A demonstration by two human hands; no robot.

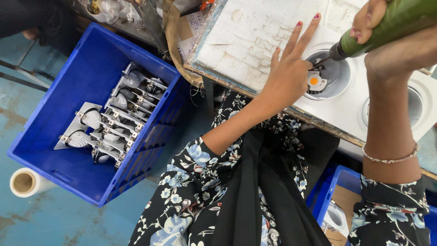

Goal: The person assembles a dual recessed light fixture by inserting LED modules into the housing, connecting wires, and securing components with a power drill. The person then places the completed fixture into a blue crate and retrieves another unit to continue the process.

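Note:
My right hand (391, 45) grips a green electric screwdriver (387, 27) whose bit points down-left into the round recess of a white light fixture (346, 100) on the workbench. My left hand (289, 73) rests on the fixture's rim, thumb and forefinger pinching a small white holder with an orange LED chip (315, 81) inside the recess, the other fingers spread out over the bench. The screwdriver tip touches the recess just above the chip. A second round opening of the fixture (416, 107) lies to the right, partly hidden by my right forearm.
A blue crate (59, 136) on the floor at left holds several white-and-metal light fittings (114, 118). A roll of clear film (25, 182) lies beside it. Another blue crate (339, 196) sits under the bench at lower right. The white bench top (255, 36) is scuffed.

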